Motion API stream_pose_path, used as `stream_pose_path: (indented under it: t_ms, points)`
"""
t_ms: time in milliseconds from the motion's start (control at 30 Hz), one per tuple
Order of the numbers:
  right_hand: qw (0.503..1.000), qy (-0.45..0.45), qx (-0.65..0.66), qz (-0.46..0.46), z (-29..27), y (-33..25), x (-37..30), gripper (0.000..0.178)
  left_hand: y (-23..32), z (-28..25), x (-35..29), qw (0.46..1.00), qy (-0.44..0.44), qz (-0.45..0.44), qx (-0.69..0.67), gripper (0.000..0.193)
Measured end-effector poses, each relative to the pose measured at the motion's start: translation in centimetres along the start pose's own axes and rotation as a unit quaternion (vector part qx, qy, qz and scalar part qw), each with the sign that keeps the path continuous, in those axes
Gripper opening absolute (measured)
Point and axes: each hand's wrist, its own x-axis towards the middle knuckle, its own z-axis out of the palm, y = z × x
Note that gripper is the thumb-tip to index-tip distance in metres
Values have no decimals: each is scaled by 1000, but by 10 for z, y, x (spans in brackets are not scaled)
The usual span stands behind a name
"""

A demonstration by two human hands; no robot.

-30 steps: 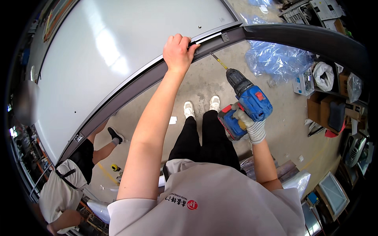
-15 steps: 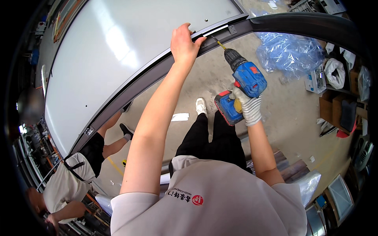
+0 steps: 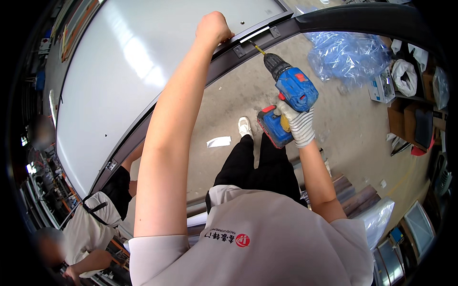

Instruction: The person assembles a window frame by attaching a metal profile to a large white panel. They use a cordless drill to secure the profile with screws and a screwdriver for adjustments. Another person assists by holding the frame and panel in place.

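Observation:
A large light-grey door panel [image 3: 114, 90] lies across the upper left, with a dark metal frame [image 3: 224, 61] along its near edge. At that edge my left hand [image 3: 213, 28] is bare and closed; its fingers are mostly hidden, as is whatever they hold. My right hand [image 3: 296, 125], in a striped glove, grips a blue cordless drill [image 3: 296, 88] by the handle. The drill's yellowish bit [image 3: 258, 48] points up and left, its tip at the frame beside a bright strip [image 3: 254, 35]. Two small plates [image 3: 239, 51] sit on the frame near the strip.
Another person [image 3: 98, 214] bends beside the panel at lower left. Crumpled blue plastic film [image 3: 350, 57] lies on the floor at upper right. Cardboard boxes [image 3: 403, 117] stand at the right. A white paper scrap [image 3: 219, 141] lies near my shoe. Wrapped brown lengths [image 3: 355, 193] lie behind me.
My left hand has moved slightly up and left along the panel edge and curled from spread fingers to closed, uncovering a plate. The drill shifted slightly up and left, with the frame.

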Motion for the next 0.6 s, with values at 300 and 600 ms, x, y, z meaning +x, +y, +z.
stream_pose_path:
  t_ms: [300,600]
  points:
    - [998,-39,-3,-48,-16,9,-27,25,19,18,-80,760,-70,-64,-643,13]
    - [990,-69,-95,-77,-22,2,-43,23,17,46,-90,699,-126,-124,-693,17]
